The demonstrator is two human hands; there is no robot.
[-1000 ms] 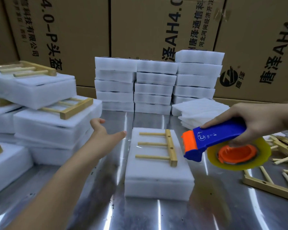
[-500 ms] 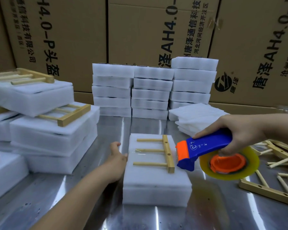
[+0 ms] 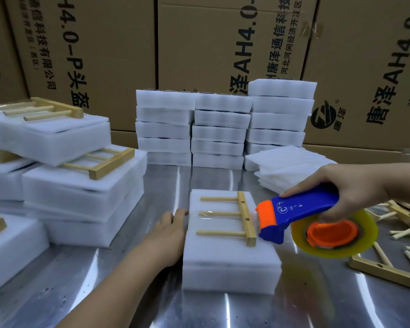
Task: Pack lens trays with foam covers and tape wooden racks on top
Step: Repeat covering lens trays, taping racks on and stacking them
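Pack (image 3: pixel 230 256): white foam, centre of my table (image 3: pixel 104 280), one rack (image 3: pixel 245 215) lying flat on top, bar to the right.
Left hand (image 3: pixel 169 235): pressed to the pack's left edge, fingers laid against it, nothing gripped.
Right hand (image 3: pixel 348 185): fingers wrapped round the blue dispenser (image 3: pixel 301 209), its orange nose at the rack's bar; clear tape (image 3: pixel 218 213) spans the middle dowel.
I count finished packs (image 3: pixel 81 192) left, foam stacks (image 3: pixel 220 133) behind, loose racks (image 3: pixel 388 273) right.

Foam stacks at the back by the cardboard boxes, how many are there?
3, side by side: the left stack, the middle stack, the taller right stack. More may hide behind.
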